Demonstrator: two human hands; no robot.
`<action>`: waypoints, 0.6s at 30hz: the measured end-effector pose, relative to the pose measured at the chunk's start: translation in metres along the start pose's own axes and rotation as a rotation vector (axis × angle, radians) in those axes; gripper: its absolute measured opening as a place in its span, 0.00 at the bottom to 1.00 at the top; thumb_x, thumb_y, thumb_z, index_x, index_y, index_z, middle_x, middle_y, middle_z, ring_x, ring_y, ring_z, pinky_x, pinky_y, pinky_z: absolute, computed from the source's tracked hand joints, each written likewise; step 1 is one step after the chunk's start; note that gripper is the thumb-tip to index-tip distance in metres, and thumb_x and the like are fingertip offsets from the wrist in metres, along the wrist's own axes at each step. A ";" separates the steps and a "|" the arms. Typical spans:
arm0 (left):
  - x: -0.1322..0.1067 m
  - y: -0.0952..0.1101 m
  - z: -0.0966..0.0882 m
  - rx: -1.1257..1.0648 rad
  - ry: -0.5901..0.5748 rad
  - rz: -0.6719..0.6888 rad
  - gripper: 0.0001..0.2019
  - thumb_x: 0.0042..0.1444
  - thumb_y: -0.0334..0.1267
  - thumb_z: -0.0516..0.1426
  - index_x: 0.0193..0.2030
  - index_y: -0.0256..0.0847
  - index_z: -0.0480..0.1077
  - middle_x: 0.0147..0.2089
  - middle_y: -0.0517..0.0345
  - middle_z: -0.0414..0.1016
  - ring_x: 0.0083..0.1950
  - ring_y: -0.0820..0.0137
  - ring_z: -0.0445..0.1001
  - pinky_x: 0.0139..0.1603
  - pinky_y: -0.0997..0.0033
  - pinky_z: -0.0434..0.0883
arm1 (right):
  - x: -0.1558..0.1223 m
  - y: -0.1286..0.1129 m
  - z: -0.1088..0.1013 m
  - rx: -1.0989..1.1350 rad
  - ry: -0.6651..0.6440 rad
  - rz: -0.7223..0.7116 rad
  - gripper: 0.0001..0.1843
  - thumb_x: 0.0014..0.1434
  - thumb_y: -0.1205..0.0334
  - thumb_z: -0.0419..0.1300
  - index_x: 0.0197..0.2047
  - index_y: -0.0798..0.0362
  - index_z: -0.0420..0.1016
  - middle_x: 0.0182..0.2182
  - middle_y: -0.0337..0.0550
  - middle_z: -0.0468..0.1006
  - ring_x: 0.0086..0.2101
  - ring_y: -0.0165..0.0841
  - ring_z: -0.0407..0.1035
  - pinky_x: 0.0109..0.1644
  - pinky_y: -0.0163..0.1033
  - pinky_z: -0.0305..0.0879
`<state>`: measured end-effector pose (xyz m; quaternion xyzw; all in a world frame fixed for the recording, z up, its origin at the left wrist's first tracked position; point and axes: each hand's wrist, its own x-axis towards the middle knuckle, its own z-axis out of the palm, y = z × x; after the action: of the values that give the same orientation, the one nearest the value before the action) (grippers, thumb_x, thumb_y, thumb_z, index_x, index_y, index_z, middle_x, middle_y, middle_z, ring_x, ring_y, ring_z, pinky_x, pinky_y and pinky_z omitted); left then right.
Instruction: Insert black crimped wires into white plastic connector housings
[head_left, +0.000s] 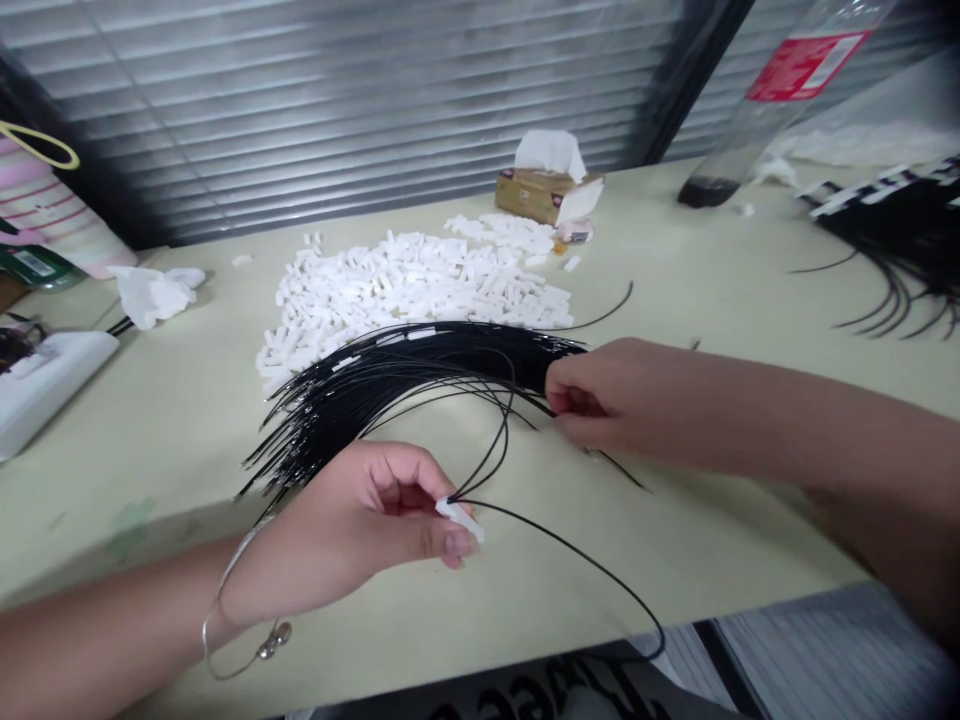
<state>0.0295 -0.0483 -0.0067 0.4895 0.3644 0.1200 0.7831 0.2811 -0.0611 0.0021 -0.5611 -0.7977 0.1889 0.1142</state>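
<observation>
Between the thumb and fingers of my left hand [375,515] is a small white plastic connector housing [461,518]. A few thin black wires [570,545] run out of it, one looping toward the table's front edge, others curving up toward the bundle. Just beyond lies a thick bundle of black wires [352,405], with shiny tips fanned at its left end. My right hand [592,395] is at the bundle's right end with its fingers curled in a pinch. What its fingertips hold is hidden. Behind the bundle spreads a heap of loose white connector housings [405,280].
A tissue pack [529,193] stands behind the heap. A cola bottle [780,110] and finished-looking black wires with white connectors [892,230] are at right. On the left are a striped cup [60,215], crumpled tissue [156,292] and a white power strip [56,380]. Window blinds [300,110] rise behind.
</observation>
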 end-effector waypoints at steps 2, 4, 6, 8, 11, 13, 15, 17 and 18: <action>0.000 0.000 0.000 -0.015 -0.012 0.008 0.05 0.47 0.28 0.65 0.26 0.35 0.72 0.27 0.63 0.78 0.29 0.79 0.74 0.33 0.81 0.71 | 0.005 -0.005 -0.011 0.227 -0.191 0.072 0.06 0.49 0.67 0.55 0.23 0.51 0.66 0.15 0.32 0.64 0.15 0.24 0.56 0.14 0.31 0.51; 0.000 0.001 0.000 -0.033 -0.018 0.009 0.05 0.47 0.27 0.64 0.26 0.35 0.72 0.27 0.63 0.78 0.29 0.79 0.75 0.33 0.81 0.71 | 0.011 -0.012 -0.017 0.511 -0.348 0.117 0.04 0.51 0.66 0.55 0.26 0.51 0.68 0.17 0.32 0.64 0.17 0.24 0.57 0.17 0.30 0.56; 0.000 0.001 0.000 -0.048 -0.018 0.008 0.05 0.47 0.26 0.64 0.27 0.34 0.72 0.27 0.63 0.78 0.29 0.79 0.75 0.33 0.82 0.71 | 0.017 -0.018 -0.017 0.787 -0.430 0.148 0.03 0.50 0.66 0.56 0.26 0.53 0.68 0.16 0.31 0.63 0.17 0.22 0.57 0.19 0.28 0.57; 0.001 0.001 0.000 -0.058 -0.020 0.010 0.05 0.47 0.25 0.64 0.27 0.34 0.72 0.27 0.63 0.78 0.29 0.80 0.75 0.33 0.82 0.71 | 0.021 -0.021 -0.012 0.983 -0.473 0.212 0.02 0.48 0.68 0.57 0.26 0.54 0.68 0.15 0.30 0.63 0.16 0.20 0.55 0.18 0.26 0.54; 0.001 -0.001 -0.001 -0.056 -0.029 0.012 0.05 0.47 0.25 0.64 0.27 0.34 0.72 0.26 0.63 0.78 0.28 0.80 0.75 0.33 0.83 0.71 | 0.026 -0.021 -0.003 1.106 -0.511 0.326 0.09 0.45 0.69 0.62 0.32 0.54 0.70 0.18 0.30 0.69 0.17 0.19 0.58 0.18 0.24 0.55; 0.001 -0.002 -0.001 -0.046 -0.034 0.020 0.05 0.47 0.26 0.64 0.27 0.34 0.72 0.26 0.62 0.78 0.29 0.80 0.75 0.33 0.82 0.71 | 0.027 -0.019 0.000 1.094 -0.563 0.361 0.14 0.43 0.68 0.64 0.36 0.54 0.71 0.21 0.32 0.72 0.18 0.19 0.61 0.19 0.25 0.59; 0.001 -0.003 -0.002 -0.044 -0.039 0.028 0.05 0.47 0.26 0.64 0.27 0.34 0.72 0.27 0.62 0.78 0.29 0.80 0.75 0.33 0.82 0.72 | 0.027 -0.017 -0.002 1.002 -0.629 0.349 0.11 0.44 0.67 0.63 0.35 0.54 0.72 0.21 0.32 0.73 0.18 0.20 0.63 0.20 0.25 0.60; 0.001 -0.003 -0.002 -0.053 -0.043 0.034 0.04 0.47 0.27 0.64 0.27 0.34 0.72 0.27 0.63 0.78 0.29 0.80 0.75 0.33 0.82 0.72 | 0.025 -0.014 -0.009 0.834 -0.620 0.326 0.07 0.46 0.67 0.62 0.32 0.54 0.72 0.20 0.32 0.74 0.18 0.21 0.63 0.19 0.25 0.59; 0.001 -0.003 -0.002 -0.060 -0.046 0.035 0.04 0.48 0.27 0.64 0.27 0.34 0.72 0.27 0.63 0.78 0.29 0.80 0.75 0.33 0.83 0.72 | 0.023 -0.013 -0.014 0.751 -0.575 0.320 0.05 0.47 0.66 0.61 0.31 0.53 0.72 0.20 0.32 0.74 0.18 0.21 0.63 0.19 0.25 0.58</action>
<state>0.0282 -0.0480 -0.0101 0.4746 0.3341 0.1334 0.8033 0.2678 -0.0408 0.0191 -0.5219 -0.5776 0.6254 0.0536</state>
